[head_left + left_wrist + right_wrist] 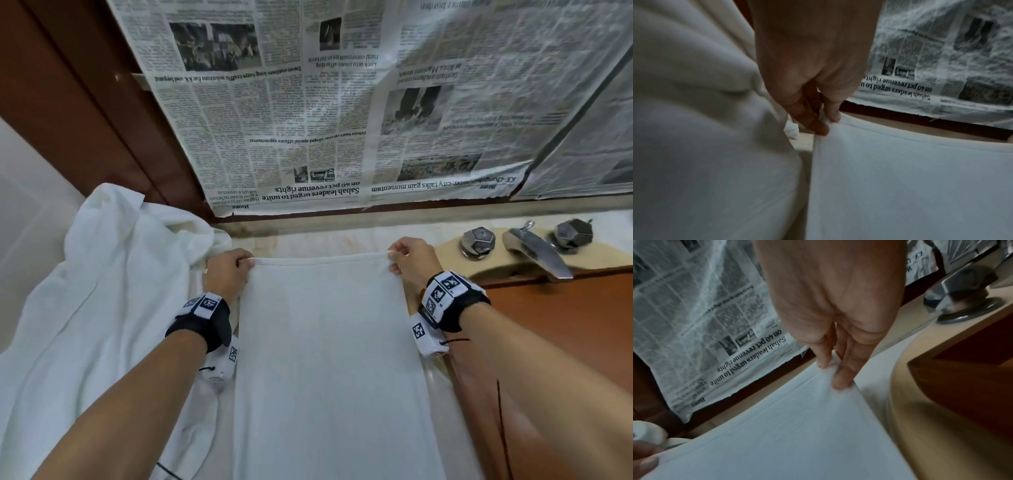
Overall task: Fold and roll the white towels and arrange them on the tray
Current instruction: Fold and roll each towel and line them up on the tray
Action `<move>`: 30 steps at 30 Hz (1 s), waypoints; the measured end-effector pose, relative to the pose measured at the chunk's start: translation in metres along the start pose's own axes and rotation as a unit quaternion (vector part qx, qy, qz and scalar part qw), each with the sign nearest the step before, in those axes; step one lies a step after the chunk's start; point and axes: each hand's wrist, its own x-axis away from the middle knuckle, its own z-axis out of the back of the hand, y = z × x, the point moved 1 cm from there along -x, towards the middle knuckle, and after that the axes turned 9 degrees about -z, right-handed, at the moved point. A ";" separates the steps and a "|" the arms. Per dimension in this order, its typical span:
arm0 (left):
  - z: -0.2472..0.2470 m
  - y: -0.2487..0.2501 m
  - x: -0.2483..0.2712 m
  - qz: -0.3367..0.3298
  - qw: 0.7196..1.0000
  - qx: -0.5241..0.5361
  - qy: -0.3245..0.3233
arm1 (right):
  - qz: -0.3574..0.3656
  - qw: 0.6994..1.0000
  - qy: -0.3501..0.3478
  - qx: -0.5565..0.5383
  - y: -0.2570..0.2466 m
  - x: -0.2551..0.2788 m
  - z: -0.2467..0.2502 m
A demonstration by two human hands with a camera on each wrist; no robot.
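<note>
White towel (pixel 329 359): cloth, matt, fine even weave w/ a stitched hem along its far edge; looks smooth, no sheen; left of the towel, a heap of white cloth (pixel 102 291), same matt finish, softer and creased in deep folds; beyond the towel, newspaper sheets (pixel 308 120): thin greyish paper, matt, crinkled, printed b/w; behind the paper, dark reddish-brown wood frame (pixel 85 102), polished, faint gloss; right of the towel, tap (pixel 537 250) and two faceted knobs: metal, shiny but dulled in spots; tap base pale beige, smooth; below it a red-brown wood surface (pixel 565 325), semi-gloss; counter (pixel 308 240) under the towel pale, stone-like, smooth.
</note>
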 end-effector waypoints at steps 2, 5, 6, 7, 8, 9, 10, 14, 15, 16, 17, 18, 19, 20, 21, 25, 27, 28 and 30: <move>-0.011 -0.007 -0.018 -0.012 1.000 -0.013 -0.008 | -0.006 1.000 0.005 0.020 0.001 -0.016 -0.009; -0.022 -0.016 -0.039 -0.014 0.998 -0.052 -0.018 | -0.003 0.998 0.005 0.063 0.005 -0.036 -0.018; -0.026 -0.020 -0.044 -0.005 0.998 -0.064 -0.019 | -0.006 0.997 0.007 0.075 0.007 -0.041 -0.020; -0.030 -0.022 -0.047 0.008 0.997 -0.076 -0.022 | -0.014 0.997 0.006 0.077 0.009 -0.045 -0.022; -0.033 -0.024 -0.049 0.020 0.996 -0.088 -0.028 | -0.022 0.997 0.004 0.073 0.010 -0.046 -0.023; -0.035 -0.024 -0.048 0.027 0.994 -0.103 -0.032 | -0.024 0.998 0.003 0.066 0.010 -0.047 -0.024; -0.036 -0.024 -0.048 0.028 0.992 -0.118 -0.034 | -0.026 0.998 0.002 0.063 0.007 -0.045 -0.024; -0.039 -0.018 -0.030 -0.021 0.994 -0.103 -0.006 | 0.021 0.995 -0.001 0.093 0.004 -0.020 -0.026; -0.041 -0.016 -0.019 -0.038 0.994 -0.098 0.007 | 0.044 0.994 0.001 0.103 0.005 -0.007 -0.028; -0.044 -0.013 -0.006 -0.053 0.994 -0.090 0.016 | 0.069 0.991 0.002 0.116 0.006 0.008 -0.031; -0.048 -0.010 0.008 -0.067 0.995 -0.077 0.013 | 0.094 0.987 0.001 0.133 0.009 0.023 -0.035; -0.054 -0.008 0.024 -0.074 0.995 -0.064 -0.005 | 0.109 0.983 -0.002 0.149 0.013 0.038 -0.039; -0.060 -0.005 0.038 -0.079 0.995 -0.058 -0.032 | 0.117 0.979 -0.003 0.166 0.016 0.050 -0.045; -0.066 -0.004 0.049 -0.081 0.993 -0.059 -0.060 | 0.121 0.975 -0.006 0.185 0.019 0.060 -0.050; -0.072 -0.005 0.058 -0.080 0.991 -0.071 -0.085 | 0.125 0.970 -0.018 0.210 0.020 0.069 -0.057; -0.086 -0.006 0.071 -0.064 0.976 -0.161 -0.134 | 0.117 0.931 -0.099 0.330 0.028 0.075 -0.086; -0.087 -0.010 0.071 -0.066 0.973 -0.171 -0.138 | 0.103 0.917 -0.106 0.370 0.034 0.070 -0.089; -0.086 -0.012 0.071 -0.066 0.973 -0.169 -0.141 | 0.098 0.913 -0.099 0.383 0.037 0.068 -0.088; -0.083 -0.016 0.069 -0.068 0.974 -0.161 -0.146 | 0.082 0.914 -0.078 0.389 0.041 0.062 -0.081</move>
